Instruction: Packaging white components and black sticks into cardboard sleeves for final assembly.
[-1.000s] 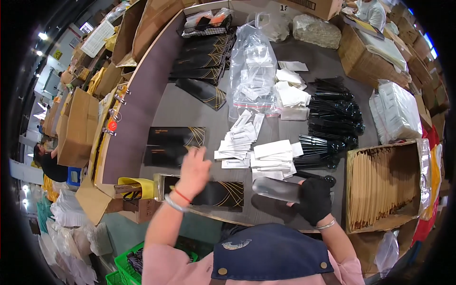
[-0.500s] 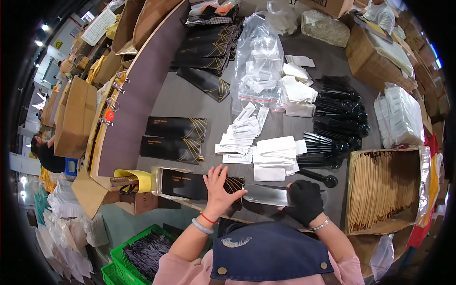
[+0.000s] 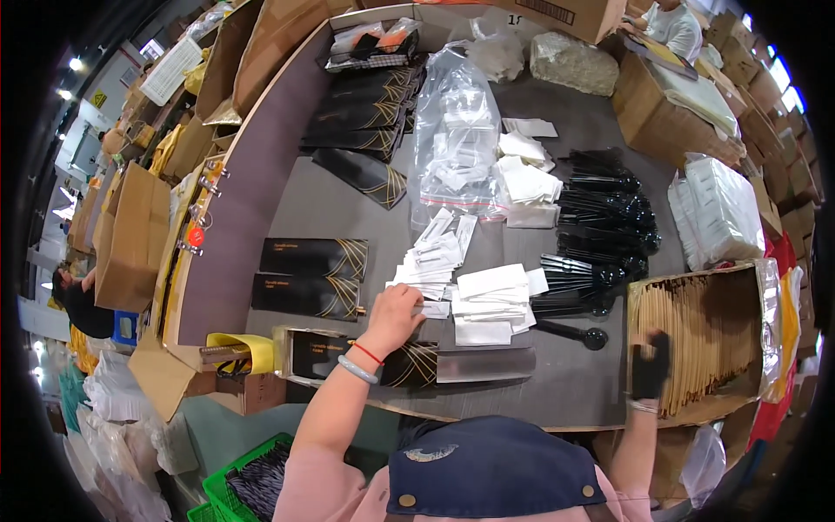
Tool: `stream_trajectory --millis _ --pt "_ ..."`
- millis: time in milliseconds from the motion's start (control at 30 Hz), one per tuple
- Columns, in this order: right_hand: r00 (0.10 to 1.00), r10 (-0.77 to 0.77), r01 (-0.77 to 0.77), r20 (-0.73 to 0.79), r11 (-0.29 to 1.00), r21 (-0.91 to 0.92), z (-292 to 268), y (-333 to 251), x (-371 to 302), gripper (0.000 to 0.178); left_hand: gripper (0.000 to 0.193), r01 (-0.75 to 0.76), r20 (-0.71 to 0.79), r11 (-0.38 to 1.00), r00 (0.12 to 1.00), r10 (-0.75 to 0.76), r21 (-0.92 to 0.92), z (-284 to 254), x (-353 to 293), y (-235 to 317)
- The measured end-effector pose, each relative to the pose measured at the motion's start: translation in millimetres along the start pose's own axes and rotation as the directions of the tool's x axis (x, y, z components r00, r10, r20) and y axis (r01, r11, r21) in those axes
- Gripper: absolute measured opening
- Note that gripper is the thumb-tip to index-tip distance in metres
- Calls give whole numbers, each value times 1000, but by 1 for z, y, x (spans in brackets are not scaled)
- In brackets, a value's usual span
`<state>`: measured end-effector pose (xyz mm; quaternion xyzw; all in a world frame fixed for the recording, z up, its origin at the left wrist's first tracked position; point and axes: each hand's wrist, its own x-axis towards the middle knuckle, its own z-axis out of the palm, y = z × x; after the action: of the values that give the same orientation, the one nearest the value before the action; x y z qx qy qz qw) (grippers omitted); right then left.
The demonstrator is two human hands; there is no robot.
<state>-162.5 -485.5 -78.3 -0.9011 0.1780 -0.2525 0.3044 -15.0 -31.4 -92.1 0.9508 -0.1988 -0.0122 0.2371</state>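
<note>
Touching a white packet [image 3: 435, 309], the left hand [image 3: 394, 319] bends narrow-fingered; at four o'clock, the right hand [image 3: 651, 367] curls over sticks [image 3: 696, 339], grip unclear.

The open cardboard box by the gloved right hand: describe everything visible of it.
The brown cardboard box looks worn, with shiny tape along its right wall. Tightly packed slim tan pieces fill most of it. It stands at the table's right; the right hand overlaps its left side, contact unclear.

The left grip [image 3: 393, 318] partly covers a white packet [image 3: 436, 310]; the lower edge crops a green crate [image 3: 215, 490].
</note>
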Motion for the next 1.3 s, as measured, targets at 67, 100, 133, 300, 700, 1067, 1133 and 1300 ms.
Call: stream_trajectory --millis 67,100,133,300,700,1067,1133,1300 --pt "951 298 -309 -85 935 -172 -53 72 1 34 24 -15 21 999 1000 16 -48 -2 4 -1" --pt "941 295 -335 -164 869 -364 -72 94 -4 35 24 -25 28 999 999 26 -49 -3 6 -1" --pt "937 302 -347 -175 864 -364 -83 109 -6 35 25 0 99 999 995 4 -38 -3 9 0" --pt "899 437 -361 38 786 -502 -99 121 -6 32 21 312 332 934 911 -243 -172 -21 18 9" --pt "847 404 -439 -346 898 -26 -83 61 -3 29 48 -4 9 995 1000 5 -101 37 54 56" --pt "995 -6 0 102 998 57 50 -33 -37 27 43 122 56 926 992 -109 -358 21 50 68" --pt "972 37 -12 233 994 -107 48 -32 -25 38 35 247 196 802 967 -165 -544 9 40 74" --pt "949 12 15 315 997 -82 40 -23 -23 42 32 355 522 717 853 14 -599 -8 1 93"
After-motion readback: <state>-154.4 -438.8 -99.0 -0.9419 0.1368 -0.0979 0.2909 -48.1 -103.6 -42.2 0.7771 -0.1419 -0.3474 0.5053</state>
